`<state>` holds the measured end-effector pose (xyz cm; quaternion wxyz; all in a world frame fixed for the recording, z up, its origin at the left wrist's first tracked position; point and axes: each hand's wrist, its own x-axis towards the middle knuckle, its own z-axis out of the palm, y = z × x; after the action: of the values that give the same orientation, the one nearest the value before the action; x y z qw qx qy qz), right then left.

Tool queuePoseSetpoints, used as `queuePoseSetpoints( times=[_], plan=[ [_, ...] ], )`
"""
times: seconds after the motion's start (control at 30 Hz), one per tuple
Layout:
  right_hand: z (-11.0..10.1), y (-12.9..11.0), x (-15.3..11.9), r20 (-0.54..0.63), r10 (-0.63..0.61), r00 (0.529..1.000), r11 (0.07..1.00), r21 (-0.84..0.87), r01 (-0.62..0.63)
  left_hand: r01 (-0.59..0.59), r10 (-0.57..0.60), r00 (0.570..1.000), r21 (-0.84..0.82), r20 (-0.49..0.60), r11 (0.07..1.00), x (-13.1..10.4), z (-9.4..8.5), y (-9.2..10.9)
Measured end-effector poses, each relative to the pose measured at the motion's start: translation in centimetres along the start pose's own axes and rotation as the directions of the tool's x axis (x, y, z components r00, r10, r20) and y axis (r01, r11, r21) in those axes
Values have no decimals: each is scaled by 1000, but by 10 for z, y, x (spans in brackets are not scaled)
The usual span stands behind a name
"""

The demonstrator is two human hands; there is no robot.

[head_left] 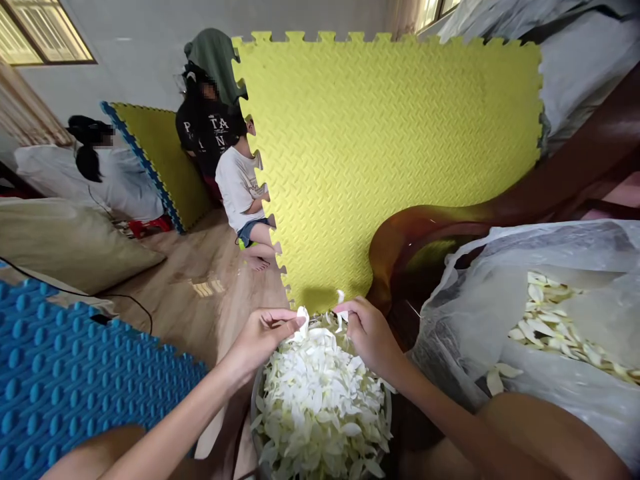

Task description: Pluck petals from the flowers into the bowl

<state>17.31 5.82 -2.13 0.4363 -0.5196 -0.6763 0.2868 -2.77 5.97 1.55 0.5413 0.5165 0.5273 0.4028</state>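
A round container (255, 413) between my knees is heaped with white petals (320, 393). Over the far side of the heap, my left hand (270, 335) pinches a white petal (303, 321) between thumb and fingertips. Across from it, my right hand (367, 331) is closed on another white petal (341, 308), which sticks up and hangs down past the fingers. The two hands are a short way apart, both just above the heap. Most of the container's rim is hidden by petals.
A clear plastic bag (450, 320) with more petals (555, 320) lies at right. A yellow foam mat (390, 153) stands ahead, beside curved brown wood (415, 223). A blue bumpy mat (75, 373) is at left. Several people sit beyond, including one in a white shirt (235, 180).
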Motion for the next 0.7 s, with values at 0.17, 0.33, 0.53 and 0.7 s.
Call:
queuePoseSetpoints(
  times=[0.17,0.33,0.53,0.7],
  plan=[
    [2,-9,-4,110,11,994,972,231,-37,-15,15,1000,-18,-2,1000,-18,4,5],
    [6,-23,-6,314,-52,948,911,404,-83,4,-7,1000,-103,-26,995,-21,10,4],
    [13,-24,-12,367,147,919,780,528,-336,63,-59,998,-137,31,989,-25,14,-6],
    [3,-31,-16,408,110,906,706,610,-360,100,-94,995,-209,35,973,-20,3,-14]
  ],
)
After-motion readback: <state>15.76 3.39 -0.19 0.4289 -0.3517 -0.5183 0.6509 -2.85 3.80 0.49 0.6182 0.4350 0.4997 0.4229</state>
